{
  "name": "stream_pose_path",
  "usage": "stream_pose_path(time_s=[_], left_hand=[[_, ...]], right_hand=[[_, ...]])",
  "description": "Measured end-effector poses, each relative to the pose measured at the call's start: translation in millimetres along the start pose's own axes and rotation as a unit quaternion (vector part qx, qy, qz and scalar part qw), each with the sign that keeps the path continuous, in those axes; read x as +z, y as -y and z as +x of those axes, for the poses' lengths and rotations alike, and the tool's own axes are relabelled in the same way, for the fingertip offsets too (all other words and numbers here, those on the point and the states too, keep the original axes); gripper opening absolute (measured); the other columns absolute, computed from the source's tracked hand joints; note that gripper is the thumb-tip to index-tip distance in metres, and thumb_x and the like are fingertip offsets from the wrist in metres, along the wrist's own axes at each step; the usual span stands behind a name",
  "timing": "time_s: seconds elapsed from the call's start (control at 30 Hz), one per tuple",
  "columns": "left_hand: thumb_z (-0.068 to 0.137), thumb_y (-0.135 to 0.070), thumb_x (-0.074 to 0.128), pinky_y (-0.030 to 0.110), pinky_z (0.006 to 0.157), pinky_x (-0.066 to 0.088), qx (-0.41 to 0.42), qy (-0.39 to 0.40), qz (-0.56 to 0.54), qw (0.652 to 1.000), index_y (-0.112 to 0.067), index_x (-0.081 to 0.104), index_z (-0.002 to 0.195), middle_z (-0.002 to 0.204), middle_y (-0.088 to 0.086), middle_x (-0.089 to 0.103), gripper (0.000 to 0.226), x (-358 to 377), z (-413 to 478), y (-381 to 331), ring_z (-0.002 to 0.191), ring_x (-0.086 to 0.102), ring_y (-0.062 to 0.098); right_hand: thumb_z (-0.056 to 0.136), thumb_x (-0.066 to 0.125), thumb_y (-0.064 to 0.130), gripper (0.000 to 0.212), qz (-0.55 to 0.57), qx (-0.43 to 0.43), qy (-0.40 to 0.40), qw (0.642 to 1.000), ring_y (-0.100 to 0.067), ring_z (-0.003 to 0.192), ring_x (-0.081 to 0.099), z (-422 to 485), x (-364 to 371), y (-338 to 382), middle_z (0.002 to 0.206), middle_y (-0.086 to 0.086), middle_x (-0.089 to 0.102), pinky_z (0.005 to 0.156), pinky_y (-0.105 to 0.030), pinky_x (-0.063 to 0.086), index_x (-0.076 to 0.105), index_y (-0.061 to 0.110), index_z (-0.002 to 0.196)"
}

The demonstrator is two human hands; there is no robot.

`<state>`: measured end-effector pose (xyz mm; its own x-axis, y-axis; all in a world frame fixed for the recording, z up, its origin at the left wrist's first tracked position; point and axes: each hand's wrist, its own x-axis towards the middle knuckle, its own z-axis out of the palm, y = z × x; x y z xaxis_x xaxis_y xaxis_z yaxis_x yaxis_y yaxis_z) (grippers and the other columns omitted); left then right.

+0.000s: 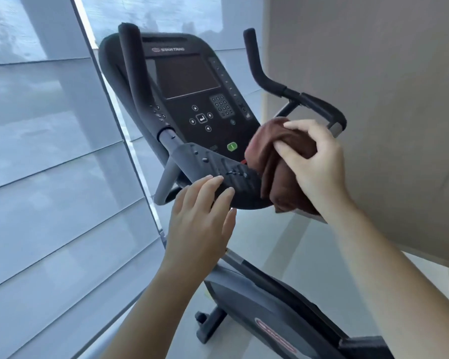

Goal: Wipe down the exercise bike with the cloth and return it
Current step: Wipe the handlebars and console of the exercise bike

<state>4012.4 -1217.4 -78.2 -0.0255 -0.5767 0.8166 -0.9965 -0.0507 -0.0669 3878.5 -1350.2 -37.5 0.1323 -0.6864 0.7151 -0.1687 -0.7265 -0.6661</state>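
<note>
The right hand is gripping a bunched brown cloth, its fingers curling round the fabric. It is holding the cloth against the lower right edge of the console of the exercise bike, just beside the green button. The left hand is lying open, its straight fingers resting on the black middle part of the handlebar below the console.

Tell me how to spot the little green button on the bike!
Start at the big black console panel with the dark rectangular screen. Go down past the small round keys to the panel's lower edge, just left of the crumpled brown cloth. That small oval button is the only bright green one.
</note>
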Motion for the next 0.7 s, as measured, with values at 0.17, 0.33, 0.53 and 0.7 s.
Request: stream_pose_path(time_s=[0.17, 0.33, 0.53, 0.7], left_hand=[[0.079, -0.017, 0.069, 0.041, 0.079, 0.05, 0.001, -0.011, -0.008, 1.0, -0.006, 0.07, 0.091, 0.1, 0.014, 0.068, 0.016, 6, 2, 7, 0.094, 0.063, 0.033], [0.073, -0.018, 0.075, 0.04, 0.077, 0.048, -0.01, 0.011, -0.025, 1.0, -0.008, 0.069, 0.092, 0.1, 0.011, 0.067, 0.022, 5, 4, 10, 0.095, 0.061, 0.032], [0.071, -0.018, 0.076, 0.041, 0.074, 0.049, 0.005, 0.033, 0.001, 0.999, -0.007, 0.069, 0.088, 0.096, 0.012, 0.067, 0.021, -2, 10, 10, 0.089, 0.062, 0.033], [0.07, -0.024, 0.077, 0.042, 0.074, 0.048, 0.0, 0.026, 0.026, 0.999, -0.005, 0.069, 0.085, 0.093, 0.015, 0.066, 0.026, 0, 14, -7, 0.083, 0.062, 0.033]], right_hand=[[0.075, 0.064, 0.05, 0.03, -0.116, 0.013, 0.184, 0.976, 0.011, 0.09, 0.045, 1, 22, -3, 0.098, 0.018, 0.056, 0.076, -0.009, 0.036, 0.064, 0.036, 0.102], [0.08, 0.059, 0.038, 0.035, -0.141, -0.083, 0.101, 0.981, -0.012, 0.101, 0.047, -37, 15, -12, 0.11, 0.002, 0.059, 0.087, -0.021, 0.035, 0.062, 0.025, 0.112], [0.083, 0.061, 0.019, 0.02, -0.09, -0.008, 0.215, 0.972, -0.016, 0.098, 0.058, 30, 5, -31, 0.1, 0.007, 0.064, 0.09, -0.027, 0.043, 0.067, 0.028, 0.101], [0.078, 0.063, 0.013, 0.021, -0.104, -0.078, 0.182, 0.975, -0.019, 0.1, 0.056, 5, -4, -40, 0.102, 0.001, 0.065, 0.095, -0.03, 0.04, 0.068, 0.02, 0.097]])
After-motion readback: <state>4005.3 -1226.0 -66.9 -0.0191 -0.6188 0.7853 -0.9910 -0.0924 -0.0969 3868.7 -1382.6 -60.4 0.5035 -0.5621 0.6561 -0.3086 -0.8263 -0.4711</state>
